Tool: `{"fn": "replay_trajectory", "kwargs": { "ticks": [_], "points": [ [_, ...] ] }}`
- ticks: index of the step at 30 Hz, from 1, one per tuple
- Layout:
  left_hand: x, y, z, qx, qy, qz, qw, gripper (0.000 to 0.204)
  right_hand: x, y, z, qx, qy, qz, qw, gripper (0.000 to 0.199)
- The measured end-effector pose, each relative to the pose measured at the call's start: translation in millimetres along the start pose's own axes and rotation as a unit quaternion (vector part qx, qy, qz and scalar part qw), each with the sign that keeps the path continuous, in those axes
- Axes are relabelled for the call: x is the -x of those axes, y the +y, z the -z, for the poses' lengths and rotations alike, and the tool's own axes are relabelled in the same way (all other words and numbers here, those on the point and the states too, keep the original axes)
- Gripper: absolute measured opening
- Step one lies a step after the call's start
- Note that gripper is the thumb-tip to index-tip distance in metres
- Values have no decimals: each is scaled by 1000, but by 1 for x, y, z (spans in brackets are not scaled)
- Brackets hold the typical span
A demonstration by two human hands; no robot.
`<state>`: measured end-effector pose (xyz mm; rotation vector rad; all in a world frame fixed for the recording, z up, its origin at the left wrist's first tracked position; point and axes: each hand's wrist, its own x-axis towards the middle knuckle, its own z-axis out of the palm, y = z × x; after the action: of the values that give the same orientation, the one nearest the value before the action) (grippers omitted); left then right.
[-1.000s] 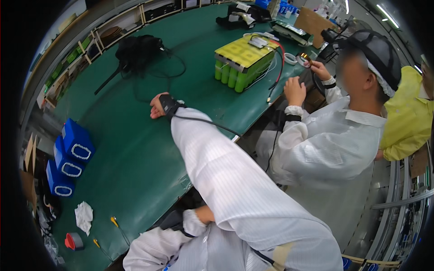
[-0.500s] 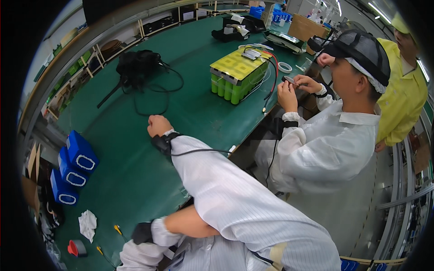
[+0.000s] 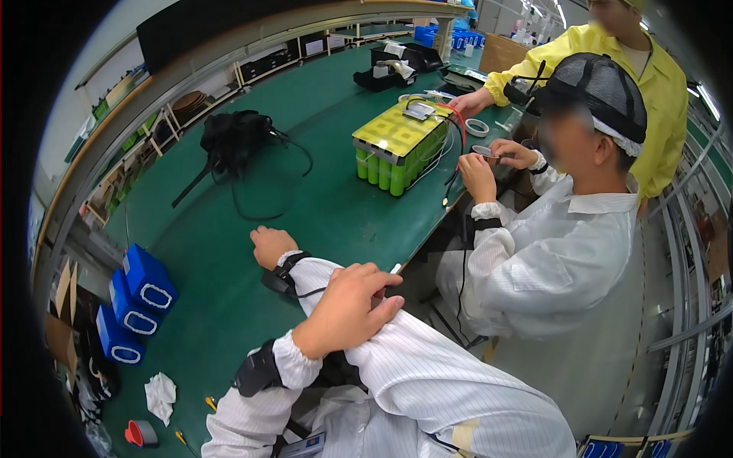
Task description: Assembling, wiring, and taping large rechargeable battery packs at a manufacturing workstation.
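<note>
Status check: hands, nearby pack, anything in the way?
Left hand over right sleeve. Right hand at green tabletop, grip unclear. Battery pack beyond; yellow-sleeved co-worker's hand beside it.

On the counter (image 3: pixel 221 298), at left, three boxes (image 3: pixel 128 300) in a row; nearer, a cloth (image 3: pixel 160 397), then a tape roll (image 3: pixel 145 433). Across the right sleeve (image 3: pixel 427 359), the left hand (image 3: pixel 347 309). Beyond the right hand (image 3: pixel 271 246), perhaps a bag (image 3: pixel 237 137); to its right, a battery pack (image 3: pixel 397 141), with a tape ring (image 3: pixel 478 135) farther right and a co-worker's hand (image 3: pixel 473 101) at the pack's far right corner. Behind the pack, a case (image 3: pixel 385 77).
</note>
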<state>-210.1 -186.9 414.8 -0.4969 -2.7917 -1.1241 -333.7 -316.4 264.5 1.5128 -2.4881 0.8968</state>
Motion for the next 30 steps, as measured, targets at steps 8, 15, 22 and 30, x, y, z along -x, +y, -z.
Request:
{"fn": "replay_trajectory", "kwargs": {
  "ticks": [8, 15, 22, 30],
  "points": [
    [49, -26, 24, 6, 128, -24, 991, 18, -8, 11, -5, -81, 16, -50, 995, 20],
    [61, -57, 4, -102, 163, 34, 981, 18, -11, 16, -3, -168, 32, -79, 982, 15],
    [58, -101, -21, 108, 243, 90, 960, 22, -8, 28, 1, -213, 58, -83, 972, 10],
    [64, -127, -46, 148, 223, 184, 946, 32, -13, 24, 9, -277, 21, -82, 957, 11]
  ]
}}
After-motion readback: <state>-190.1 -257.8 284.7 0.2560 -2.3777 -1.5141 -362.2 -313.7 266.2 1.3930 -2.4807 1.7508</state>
